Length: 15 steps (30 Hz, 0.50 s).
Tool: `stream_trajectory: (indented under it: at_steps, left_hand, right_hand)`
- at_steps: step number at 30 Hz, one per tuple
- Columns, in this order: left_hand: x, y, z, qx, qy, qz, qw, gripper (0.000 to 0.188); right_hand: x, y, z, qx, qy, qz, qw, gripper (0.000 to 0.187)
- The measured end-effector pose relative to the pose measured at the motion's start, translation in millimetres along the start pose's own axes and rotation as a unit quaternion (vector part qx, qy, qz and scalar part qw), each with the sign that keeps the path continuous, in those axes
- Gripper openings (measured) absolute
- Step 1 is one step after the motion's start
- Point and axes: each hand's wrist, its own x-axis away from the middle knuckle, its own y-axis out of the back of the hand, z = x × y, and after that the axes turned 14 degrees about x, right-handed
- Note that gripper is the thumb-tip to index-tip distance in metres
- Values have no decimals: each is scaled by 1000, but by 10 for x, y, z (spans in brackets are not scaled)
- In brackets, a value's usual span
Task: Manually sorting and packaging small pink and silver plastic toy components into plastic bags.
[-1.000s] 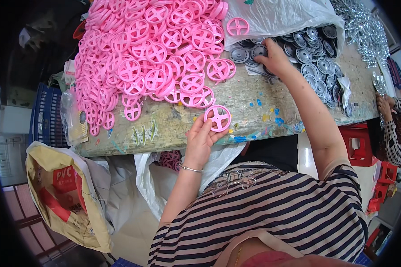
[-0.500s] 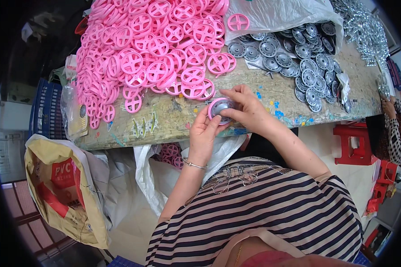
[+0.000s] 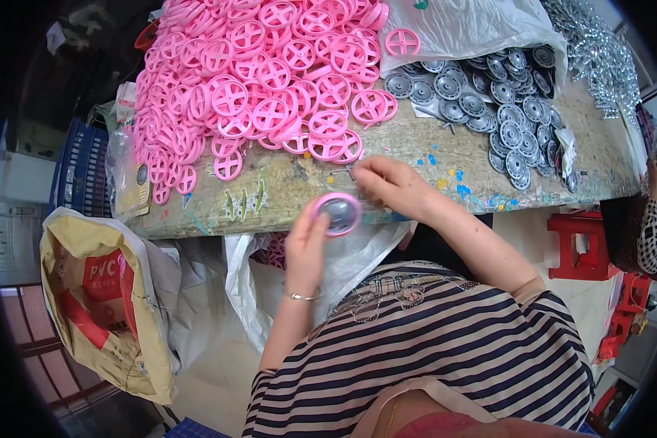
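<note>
Workbench (image 3: 285,191) edge: left hand (image 3: 306,248) partly hides pink wheel (image 3: 336,213).

Pink wheel (image 3: 336,213) with a grey disc seated inside — tilted, just off the table edge.

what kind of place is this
Probably a small assembly workshop: a heap of pink plastic spoked wheels, a pile of grey metal discs and a paint-flecked wooden workbench.
</note>
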Motion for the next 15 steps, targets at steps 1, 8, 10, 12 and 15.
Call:
stream_trajectory:
  at_steps: [1,8,10,12,15]
  left_hand:
    - [31,129,-4,15,-1,-24,1000,34]
    - [313,1050,64,-197,93,-101,971,30]
    - [357,1085,130,-141,101,-127,977,30]
    - [359,1019,123,-114,111,-127,979,31]
    - [264,725,-6,-70,123,-127,982,30]
  right_hand:
    - [-99,40,-13,88,26,-34,995,30]
    - [-853,-84,-91,289,178,-212,916,38]
    - [-900,-119,-104,339,168,-163,911,39]
    - [-942,-124,-119,329,169,-158,916,39]
    - [-989,-87,-160,298,163,-177,924,38]
